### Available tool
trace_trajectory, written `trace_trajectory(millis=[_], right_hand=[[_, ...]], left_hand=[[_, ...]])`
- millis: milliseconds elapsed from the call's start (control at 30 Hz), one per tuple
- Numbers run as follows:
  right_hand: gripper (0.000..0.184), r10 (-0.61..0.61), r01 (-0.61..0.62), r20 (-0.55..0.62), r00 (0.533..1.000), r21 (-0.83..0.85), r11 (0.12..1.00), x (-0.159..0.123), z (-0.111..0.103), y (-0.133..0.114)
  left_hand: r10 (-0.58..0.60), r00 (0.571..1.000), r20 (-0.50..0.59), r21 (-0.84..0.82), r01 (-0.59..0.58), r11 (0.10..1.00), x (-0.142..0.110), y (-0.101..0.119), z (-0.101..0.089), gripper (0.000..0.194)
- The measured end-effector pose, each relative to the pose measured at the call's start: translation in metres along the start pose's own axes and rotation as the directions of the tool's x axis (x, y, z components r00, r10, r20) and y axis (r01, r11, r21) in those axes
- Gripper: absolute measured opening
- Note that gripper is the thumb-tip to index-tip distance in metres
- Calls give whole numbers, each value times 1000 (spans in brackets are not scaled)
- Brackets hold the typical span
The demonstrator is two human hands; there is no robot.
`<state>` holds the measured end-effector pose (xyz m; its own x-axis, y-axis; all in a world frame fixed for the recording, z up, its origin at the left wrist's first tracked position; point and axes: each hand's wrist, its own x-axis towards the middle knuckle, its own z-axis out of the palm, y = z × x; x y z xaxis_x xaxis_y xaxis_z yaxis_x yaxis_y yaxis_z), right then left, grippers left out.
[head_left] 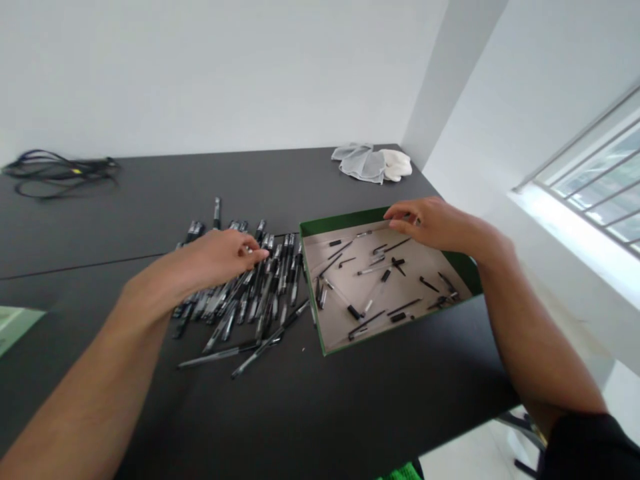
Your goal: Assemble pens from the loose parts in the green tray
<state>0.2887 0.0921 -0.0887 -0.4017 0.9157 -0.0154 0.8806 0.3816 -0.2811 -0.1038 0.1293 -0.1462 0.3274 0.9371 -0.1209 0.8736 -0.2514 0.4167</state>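
A pile of black-and-clear pens (265,293) lies on the dark table. My left hand (225,253) is over the upper part of this pile, its thumb and fingers loosely bent and apart, with nothing visible in them. The palm side and the pens beneath it are hidden. To the right stands a shallow green-rimmed box (345,221) with scattered pens, caps and thin dark pen parts on its light bottom. Above the box's far right rim hovers my right hand (425,223), fingers loosely bent, thumb apart, holding nothing that shows.
A bundle of black cables (63,170) rests at the back left of the table (300,413). White cloth gloves (373,163) lie at the back right, near the wall corner. A pale green box corner (17,327) shows at the left edge. Right is a barred window (595,173).
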Motion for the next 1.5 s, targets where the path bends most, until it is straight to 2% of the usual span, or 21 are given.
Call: trace_trajectory(millis=[67, 167, 267, 367, 433, 600, 733, 833, 967, 1033, 1067, 1100, 1167, 1233, 1300, 1400, 1500], right_hand=[[31, -48, 48, 42, 998, -15, 999, 8, 13, 3], [37, -142, 144, 155, 978, 0, 990, 18, 32, 1], [44, -163, 161, 257, 953, 28, 987, 21, 46, -5], [50, -153, 159, 247, 957, -6, 987, 21, 57, -10], [56, -143, 157, 208, 968, -53, 986, 24, 64, -11], [59, -127, 149, 166, 978, -123, 981, 39, 84, -10], [51, -81, 114, 170, 982, -192, 975, 48, 92, -12], [38, -21, 65, 199, 980, -217, 974, 48, 90, -12], [23, 28, 26, 222, 975, -237, 971, 44, 76, -7], [21, -24, 52, 197, 980, -141, 989, 41, 66, -5], [21, -74, 82, 173, 982, -39, 996, 38, 61, -5], [21, -132, 120, 140, 981, 94, 988, 36, 56, -7], [23, -242, 200, 72, 967, 367, 908, 29, 47, -15], [23, -329, 259, 45, 943, 521, 813, 23, 41, -29], [17, -390, 302, 58, 919, 531, 792, 20, 37, -44], [12, -452, 364, 86, 888, 469, 805, 18, 32, -60], [23, -435, 360, 105, 894, 408, 839, 19, 27, -63]], left_hand=[[3, 984, -179, -38, -10, 999, 2, 10, -4, 31], [118, 919, -376, -169, -193, 967, 0, 33, -4, 27], [183, 879, -440, -251, -316, 915, -6, 58, 7, 34], [269, 866, -421, -292, -410, 864, -13, 81, 25, 55], [332, 860, -387, -283, -454, 845, -17, 93, 39, 61], [484, 858, -172, -218, -512, 831, -26, 111, 67, 42], [502, 858, -112, -133, -513, 848, -28, 113, 72, 25], [500, 846, -185, -163, -528, 833, -26, 112, 73, 24], [395, 824, -405, -262, -519, 814, -21, 109, 80, 36], [309, 819, -484, -336, -500, 798, -18, 108, 85, 49], [276, 817, -506, -375, -497, 783, -18, 107, 86, 55], [251, 817, -519, -408, -495, 767, -18, 108, 86, 59], [227, 819, -527, -441, -492, 750, -18, 109, 85, 60], [239, 819, -522, -434, -496, 752, -21, 113, 80, 51], [300, 825, -479, -427, -518, 741, -25, 116, 74, 38], [377, 817, -436, -452, -561, 694, -29, 118, 68, 38], [322, 807, -494, -465, -558, 687, -29, 115, 71, 40]])
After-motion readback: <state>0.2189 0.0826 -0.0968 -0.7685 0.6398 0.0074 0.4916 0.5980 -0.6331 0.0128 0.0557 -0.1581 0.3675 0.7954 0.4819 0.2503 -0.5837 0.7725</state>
